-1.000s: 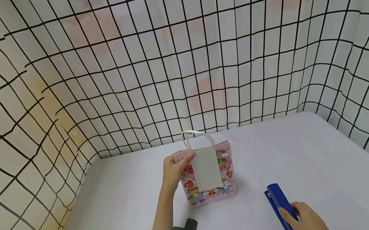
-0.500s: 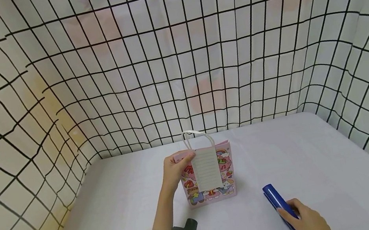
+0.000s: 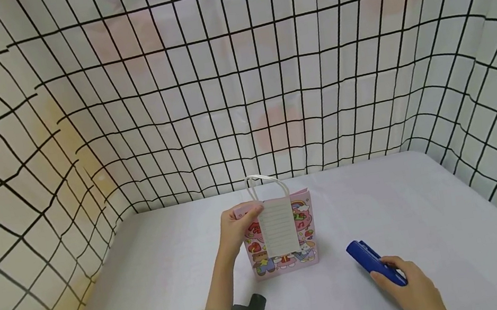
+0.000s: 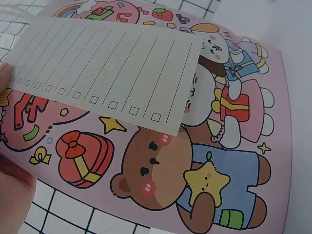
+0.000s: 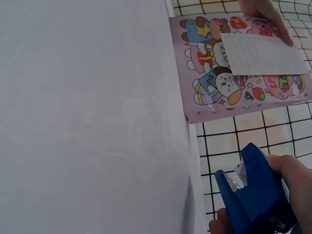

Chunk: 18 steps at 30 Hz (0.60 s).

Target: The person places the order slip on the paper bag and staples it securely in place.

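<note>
Swung further left since the earlier frame, the blue stapler (image 3: pixel 375 263) points toward the far left. On the white table (image 3: pixel 165 274), a pink cartoon-print bag (image 3: pixel 305 229) stands upright around the middle. Its front bears a lined paper sheet (image 3: pixel 280 228). The left hand (image 3: pixel 234 229) pinches bag and sheet at the top left; at near right, the right hand (image 3: pixel 410 286) is clamped round the stapler.

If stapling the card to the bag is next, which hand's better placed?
Right, likely: the right hand holds the blue stapler, while the left hand pinches the card against the bag.
</note>
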Motion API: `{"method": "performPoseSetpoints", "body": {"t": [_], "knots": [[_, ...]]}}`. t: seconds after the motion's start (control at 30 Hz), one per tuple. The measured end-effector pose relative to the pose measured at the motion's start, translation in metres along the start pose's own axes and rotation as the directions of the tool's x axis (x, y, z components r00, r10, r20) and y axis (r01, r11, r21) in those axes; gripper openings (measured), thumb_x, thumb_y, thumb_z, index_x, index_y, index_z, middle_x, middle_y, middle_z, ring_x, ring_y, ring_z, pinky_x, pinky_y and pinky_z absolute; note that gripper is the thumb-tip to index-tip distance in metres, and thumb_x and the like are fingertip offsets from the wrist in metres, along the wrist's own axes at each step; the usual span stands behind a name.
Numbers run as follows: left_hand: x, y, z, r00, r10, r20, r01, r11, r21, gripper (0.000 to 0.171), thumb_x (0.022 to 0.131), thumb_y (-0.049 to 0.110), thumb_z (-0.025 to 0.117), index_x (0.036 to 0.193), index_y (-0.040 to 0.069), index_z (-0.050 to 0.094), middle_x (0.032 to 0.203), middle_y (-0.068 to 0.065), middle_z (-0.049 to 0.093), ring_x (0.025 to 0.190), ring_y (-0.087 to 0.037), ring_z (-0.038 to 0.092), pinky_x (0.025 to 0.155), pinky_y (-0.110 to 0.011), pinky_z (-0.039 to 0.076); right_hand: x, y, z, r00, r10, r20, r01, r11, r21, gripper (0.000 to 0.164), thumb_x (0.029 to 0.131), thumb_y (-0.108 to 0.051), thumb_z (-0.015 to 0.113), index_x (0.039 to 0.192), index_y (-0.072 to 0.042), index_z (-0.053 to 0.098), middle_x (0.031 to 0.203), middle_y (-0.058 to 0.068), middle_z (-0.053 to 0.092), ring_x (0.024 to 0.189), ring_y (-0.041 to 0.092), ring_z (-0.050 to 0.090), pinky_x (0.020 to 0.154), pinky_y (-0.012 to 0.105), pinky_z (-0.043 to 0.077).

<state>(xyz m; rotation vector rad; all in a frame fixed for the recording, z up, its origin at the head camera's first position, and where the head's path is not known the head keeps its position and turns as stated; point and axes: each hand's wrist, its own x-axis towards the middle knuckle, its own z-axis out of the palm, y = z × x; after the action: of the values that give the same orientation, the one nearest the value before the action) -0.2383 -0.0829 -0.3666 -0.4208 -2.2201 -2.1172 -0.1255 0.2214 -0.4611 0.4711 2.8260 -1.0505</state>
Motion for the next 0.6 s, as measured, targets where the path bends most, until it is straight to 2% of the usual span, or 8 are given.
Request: {"method": "performPoseSetpoints", "body": {"t": [0.17, 0.3, 0.4, 0.6], "knots": [[0.000, -0.001, 0.000, 1.000, 0.002, 0.001, -0.002, 1.000, -0.001, 0.023, 0.086, 0.010, 0.061, 0.099, -0.009, 0.063, 0.095, -0.024, 0.067, 0.069, -0.006, 0.067, 0.062, -0.022, 0.053, 0.003, -0.003, -0.003, 0.999, 0.011, 0.046, -0.018, 0.990, 0.143, 0.082, 0.077, -0.069, 0.049, 0.133, -0.009, 0.037, 0.133, 0.027, 0.036, 0.118, 0.044, 0.038, 0.092, 0.064, 0.034], [0.001, -0.001, 0.000, 1.000, 0.002, -0.001, -0.002, 1.000, 0.003, 0.023, 0.086, 0.010, 0.061, 0.099, -0.008, 0.063, 0.095, -0.024, 0.067, 0.068, -0.006, 0.067, 0.062, -0.022, 0.053, 0.003, -0.008, -0.008, 0.997, -0.021, 0.074, 0.006, 0.979, 0.206, 0.069, 0.085, -0.050, 0.054, 0.135, -0.008, 0.033, 0.136, 0.028, 0.031, 0.122, 0.046, 0.033, 0.094, 0.063, 0.034], [0.001, 0.000, 0.000, 1.000, 0.002, -0.005, -0.002, 1.000, 0.005, 0.023, 0.086, 0.010, 0.061, 0.099, -0.008, 0.063, 0.094, -0.023, 0.068, 0.068, -0.006, 0.067, 0.061, -0.022, 0.053, 0.003, -0.011, -0.011, 0.996, -0.054, 0.077, 0.035, 0.971, 0.236, 0.063, 0.087, -0.036, 0.057, 0.136, -0.009, 0.030, 0.135, 0.029, 0.031, 0.120, 0.047, 0.034, 0.090, 0.058, 0.039], [0.000, -0.001, 0.000, 1.000, 0.003, 0.000, -0.003, 1.000, 0.004, 0.023, 0.086, 0.010, 0.061, 0.099, -0.009, 0.063, 0.095, -0.025, 0.067, 0.067, -0.006, 0.067, 0.061, -0.021, 0.053, 0.003, -0.015, -0.016, 0.999, -0.023, 0.046, 0.008, 0.950, 0.311, 0.075, 0.083, -0.045, 0.060, 0.142, -0.018, 0.022, 0.134, 0.026, 0.036, 0.115, 0.040, 0.041, 0.082, 0.045, 0.043]]}}
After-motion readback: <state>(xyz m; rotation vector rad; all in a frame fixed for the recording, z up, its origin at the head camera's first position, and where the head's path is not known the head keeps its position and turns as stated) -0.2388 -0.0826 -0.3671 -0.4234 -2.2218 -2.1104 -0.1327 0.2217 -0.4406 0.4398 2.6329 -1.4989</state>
